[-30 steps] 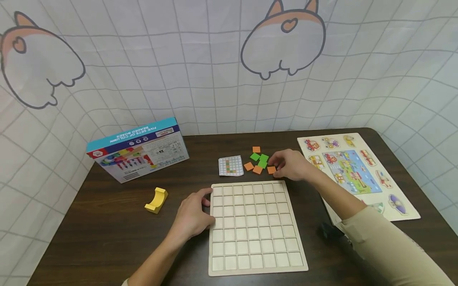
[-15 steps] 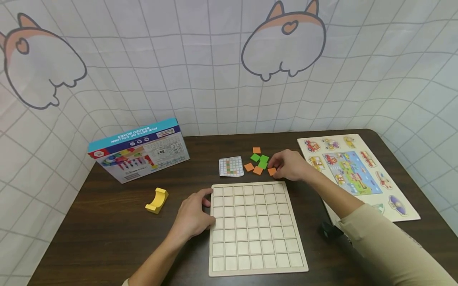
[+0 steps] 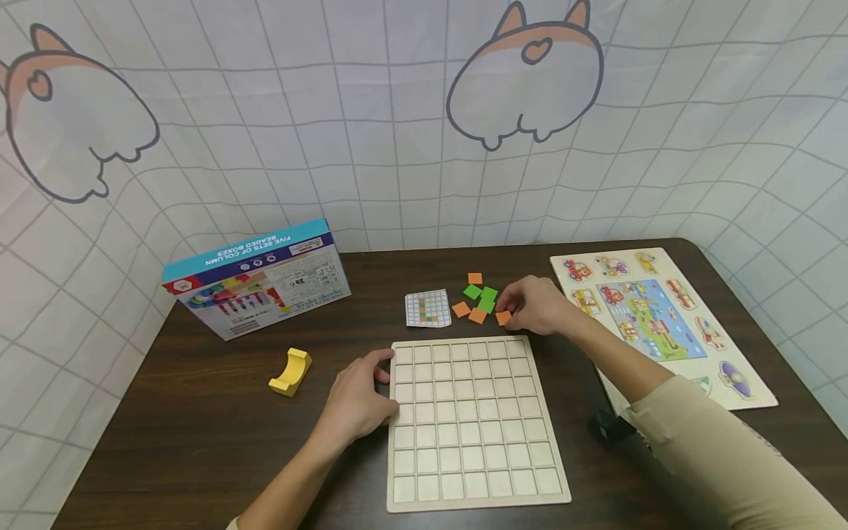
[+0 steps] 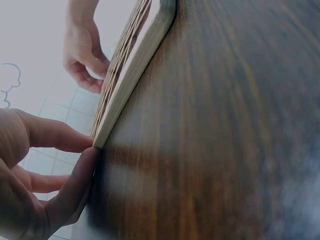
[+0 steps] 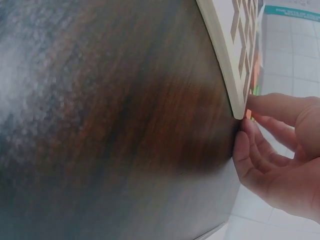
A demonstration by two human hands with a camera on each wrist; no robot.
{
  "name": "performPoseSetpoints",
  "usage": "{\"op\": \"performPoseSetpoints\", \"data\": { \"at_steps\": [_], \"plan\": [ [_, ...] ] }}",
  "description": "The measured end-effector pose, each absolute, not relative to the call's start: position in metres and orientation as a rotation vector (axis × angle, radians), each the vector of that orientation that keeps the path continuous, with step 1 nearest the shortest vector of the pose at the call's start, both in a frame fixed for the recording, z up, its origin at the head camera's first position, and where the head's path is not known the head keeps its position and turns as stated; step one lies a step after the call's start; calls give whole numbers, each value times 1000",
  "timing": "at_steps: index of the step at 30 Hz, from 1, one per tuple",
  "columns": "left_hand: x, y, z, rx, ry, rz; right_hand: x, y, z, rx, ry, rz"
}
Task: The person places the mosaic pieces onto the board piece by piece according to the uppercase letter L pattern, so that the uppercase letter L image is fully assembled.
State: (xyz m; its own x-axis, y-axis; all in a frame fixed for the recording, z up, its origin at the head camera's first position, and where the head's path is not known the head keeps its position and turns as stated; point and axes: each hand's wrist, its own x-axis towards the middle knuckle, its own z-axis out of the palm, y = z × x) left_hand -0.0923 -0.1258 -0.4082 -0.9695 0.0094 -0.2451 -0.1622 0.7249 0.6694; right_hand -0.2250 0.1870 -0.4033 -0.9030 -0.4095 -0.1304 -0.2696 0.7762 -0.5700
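Observation:
A pale wooden grid board [image 3: 469, 422] lies flat on the dark table. Along its left edge rests my left hand [image 3: 355, 397], thumb and forefinger set apart against the rim; the left wrist view shows these fingertips [image 4: 89, 146] right at the board's side. Beyond the board's far right corner, my right hand [image 3: 538, 305] pinches an orange square tile [image 3: 503, 317] between thumb and fingers, low at the tabletop. Beside it lie green square tiles [image 3: 486, 304] and more orange tiles [image 3: 461, 309]. A small printed grid card [image 3: 428, 308] sits left of them.
A yellow curved block [image 3: 290, 372] lies left of my left hand. At the back left stands a blue and white box [image 3: 258, 280]. A picture puzzle board [image 3: 662, 331] lies under my right forearm, with a small black object [image 3: 611, 425] near its lower edge.

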Motion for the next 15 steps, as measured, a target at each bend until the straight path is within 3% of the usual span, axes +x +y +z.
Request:
{"op": "performPoseSetpoints", "data": {
  "at_steps": [15],
  "plan": [
    [-92, -127, -410, -111, 2700, 1093, -226, 186, -402, -571, 2782, -770]
  ]
}}
